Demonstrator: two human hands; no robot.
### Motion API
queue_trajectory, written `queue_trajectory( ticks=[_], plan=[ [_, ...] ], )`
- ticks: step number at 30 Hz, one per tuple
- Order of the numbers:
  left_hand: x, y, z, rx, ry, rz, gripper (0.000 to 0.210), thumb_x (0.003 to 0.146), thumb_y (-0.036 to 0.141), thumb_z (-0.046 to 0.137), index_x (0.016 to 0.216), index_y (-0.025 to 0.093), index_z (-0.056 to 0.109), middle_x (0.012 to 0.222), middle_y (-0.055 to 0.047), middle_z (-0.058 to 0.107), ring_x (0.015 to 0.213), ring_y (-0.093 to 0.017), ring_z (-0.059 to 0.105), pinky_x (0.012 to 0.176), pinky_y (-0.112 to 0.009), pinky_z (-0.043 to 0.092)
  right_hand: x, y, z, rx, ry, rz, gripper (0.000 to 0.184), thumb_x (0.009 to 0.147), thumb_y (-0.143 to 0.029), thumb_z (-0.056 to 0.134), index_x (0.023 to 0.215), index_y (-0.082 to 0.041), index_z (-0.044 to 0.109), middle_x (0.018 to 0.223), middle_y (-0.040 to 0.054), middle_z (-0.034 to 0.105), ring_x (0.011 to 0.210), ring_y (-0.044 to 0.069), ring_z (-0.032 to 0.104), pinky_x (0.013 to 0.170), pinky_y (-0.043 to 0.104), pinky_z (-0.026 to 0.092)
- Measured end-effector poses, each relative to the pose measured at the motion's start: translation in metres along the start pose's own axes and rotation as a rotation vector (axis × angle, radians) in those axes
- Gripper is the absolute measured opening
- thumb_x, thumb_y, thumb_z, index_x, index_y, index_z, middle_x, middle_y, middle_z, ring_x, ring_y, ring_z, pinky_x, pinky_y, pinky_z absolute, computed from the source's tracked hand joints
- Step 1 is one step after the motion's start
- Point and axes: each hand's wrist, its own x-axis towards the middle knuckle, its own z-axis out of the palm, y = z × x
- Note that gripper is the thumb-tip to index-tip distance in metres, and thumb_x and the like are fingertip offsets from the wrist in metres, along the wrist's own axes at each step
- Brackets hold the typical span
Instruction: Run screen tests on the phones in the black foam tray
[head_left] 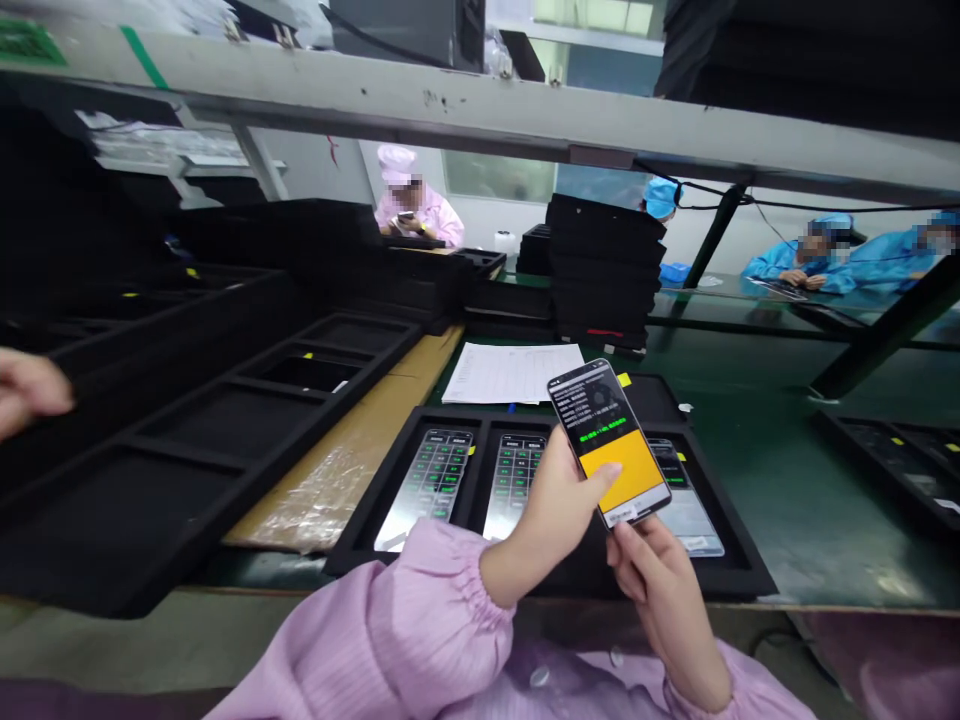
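Observation:
A smartphone point(625, 473) is held tilted above a black foam tray point(358, 535), its screen lit with text over a yellow block. My left hand point(551, 505) is closed around its left side, thumb lying on the yellow area. At the phone's lower edge, my right hand point(660, 570) has thumb and fingers pinched together against the corner. Below, in the tray's compartments, lie a phone with green-lettered buttons point(427, 490), a similar phone point(510, 485) partly behind my left wrist, and another phone point(697, 510) partly behind the held one.
Printed sheets point(510, 372) lie behind the tray. Long black foam trays point(300, 400) and cardboard point(330, 470) fill the left, where another person's hand point(34, 390) reaches in. Stacked black trays point(604, 270) stand behind; another tray point(892, 450) sits right. A shelf beam point(450, 105) crosses above. Co-workers sit beyond.

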Motion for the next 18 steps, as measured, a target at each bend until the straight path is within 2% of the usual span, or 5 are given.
queue_trajectory(
  ticks=[5, 8, 11, 13, 18],
  plan=[
    [-0.008, -0.009, 0.012, -0.064, 0.042, 0.068, 0.045, 0.075, 0.016, 0.07, 0.114, 0.021, 0.049, 0.116, -0.008, 0.067, 0.109, -0.024, 0.066, 0.097, -0.041, 0.052, 0.004, 0.018, -0.024, -0.135, 0.108, -0.064, 0.052, 0.069, -0.062, 0.082, 0.064, -0.017, 0.057, 0.053, -0.0004, 0.05, 0.045, 0.008, 0.04, 0.041, 0.018, 0.029],
    [0.002, -0.009, 0.007, -0.108, 0.059, 0.077, 0.046, 0.077, 0.02, 0.071, 0.117, 0.021, 0.048, 0.12, -0.01, 0.066, 0.112, -0.026, 0.066, 0.097, -0.042, 0.053, 0.005, 0.024, -0.039, -0.101, 0.124, -0.121, 0.043, 0.071, -0.055, 0.083, 0.068, -0.017, 0.064, 0.056, 0.0009, 0.052, 0.05, 0.011, 0.046, 0.042, 0.019, 0.035],
    [0.018, -0.008, -0.012, 0.156, 0.141, 0.026, 0.045, 0.083, 0.022, 0.064, 0.122, 0.022, 0.041, 0.126, -0.012, 0.064, 0.112, -0.025, 0.066, 0.093, -0.04, 0.054, 0.004, 0.018, -0.046, -0.03, 0.158, -0.216, 0.038, 0.076, -0.05, 0.08, 0.067, -0.018, 0.062, 0.058, 0.0004, 0.05, 0.048, 0.01, 0.043, 0.04, 0.019, 0.032],
    [0.025, -0.014, -0.026, 0.395, 0.153, -0.074, 0.05, 0.077, 0.019, 0.067, 0.121, 0.02, 0.041, 0.122, -0.014, 0.065, 0.107, -0.026, 0.067, 0.089, -0.039, 0.054, 0.006, 0.008, -0.049, 0.039, 0.224, -0.273, 0.038, 0.08, -0.046, 0.075, 0.063, -0.019, 0.055, 0.057, -0.0011, 0.047, 0.046, 0.009, 0.038, 0.039, 0.019, 0.03],
    [0.013, -0.039, -0.038, 0.635, 0.018, -0.197, 0.06, 0.055, 0.013, 0.081, 0.109, 0.017, 0.054, 0.091, -0.009, 0.07, 0.087, -0.03, 0.069, 0.078, -0.039, 0.054, 0.022, -0.019, -0.061, 0.193, 0.387, -0.28, 0.03, 0.082, -0.036, 0.067, 0.064, -0.021, 0.047, 0.058, -0.0032, 0.042, 0.046, 0.009, 0.031, 0.039, 0.02, 0.027]
  ],
)
